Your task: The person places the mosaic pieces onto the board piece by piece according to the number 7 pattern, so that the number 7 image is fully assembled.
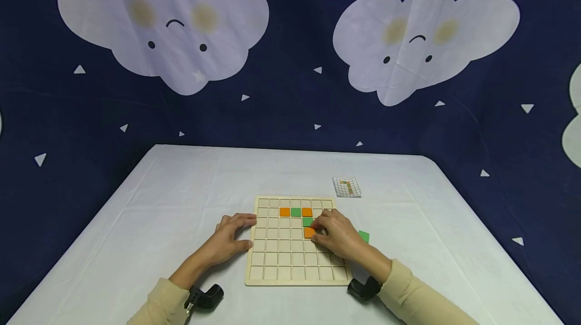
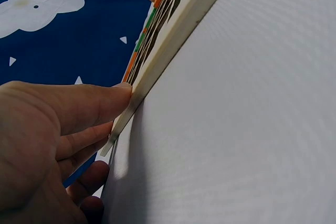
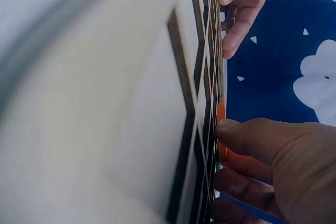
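Note:
A wooden grid board (image 1: 278,259) lies flat on the white table. My right hand (image 1: 339,234) reaches over its right side and pinches an orange tile (image 1: 309,233) between thumb and fingers. In the right wrist view, the thumb presses the near side of that orange tile (image 3: 221,111). Just above it in the same column sits a green tile (image 1: 307,222). Higher up, a row has an orange tile (image 1: 284,212), a green tile (image 1: 296,212) and another orange tile (image 1: 306,212). My left hand (image 1: 227,239) touches the board's left edge with thumb and fingertips spread.
Behind the board's right corner lies a small card (image 1: 347,187) printed with a grid and coloured squares. A loose green tile (image 1: 364,236) rests right of the board, partly covered by my right forearm. Beyond the table hangs a dark blue cloth (image 1: 290,113) with clouds.

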`<state>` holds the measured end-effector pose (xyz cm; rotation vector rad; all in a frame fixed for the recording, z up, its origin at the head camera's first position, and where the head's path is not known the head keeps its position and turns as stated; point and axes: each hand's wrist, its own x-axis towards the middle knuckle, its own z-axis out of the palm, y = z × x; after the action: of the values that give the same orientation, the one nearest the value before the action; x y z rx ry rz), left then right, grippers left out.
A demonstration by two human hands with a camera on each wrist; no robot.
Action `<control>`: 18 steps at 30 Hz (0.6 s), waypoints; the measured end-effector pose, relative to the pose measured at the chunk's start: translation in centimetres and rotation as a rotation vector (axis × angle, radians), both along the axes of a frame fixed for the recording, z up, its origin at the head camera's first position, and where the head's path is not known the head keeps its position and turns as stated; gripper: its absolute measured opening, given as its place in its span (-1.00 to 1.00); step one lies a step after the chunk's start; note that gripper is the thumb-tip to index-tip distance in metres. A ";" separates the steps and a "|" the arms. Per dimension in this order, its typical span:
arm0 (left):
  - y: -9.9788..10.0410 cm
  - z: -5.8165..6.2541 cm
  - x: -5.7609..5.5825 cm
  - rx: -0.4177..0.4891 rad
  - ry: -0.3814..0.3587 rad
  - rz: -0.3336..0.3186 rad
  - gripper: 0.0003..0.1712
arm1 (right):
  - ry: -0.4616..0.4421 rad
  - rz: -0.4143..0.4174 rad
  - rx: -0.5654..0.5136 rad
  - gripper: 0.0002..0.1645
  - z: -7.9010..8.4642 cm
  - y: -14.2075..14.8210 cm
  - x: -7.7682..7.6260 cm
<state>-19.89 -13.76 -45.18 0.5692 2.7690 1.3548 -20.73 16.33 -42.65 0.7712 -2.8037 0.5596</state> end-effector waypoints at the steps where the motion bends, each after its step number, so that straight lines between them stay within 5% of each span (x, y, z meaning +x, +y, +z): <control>1: 0.0 0.0 0.0 -0.001 0.000 0.000 -0.46 | 0.003 0.003 0.000 -0.79 0.0 0.0 0.0; 18: 0.0 0.0 0.0 -0.001 -0.002 -0.005 -0.45 | 0.014 0.017 -0.008 -0.77 -0.2 0.1 -0.1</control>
<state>-19.86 -13.76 -45.19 0.5738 2.7645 1.3529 -20.86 16.45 -42.89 0.7951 -2.7836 0.5655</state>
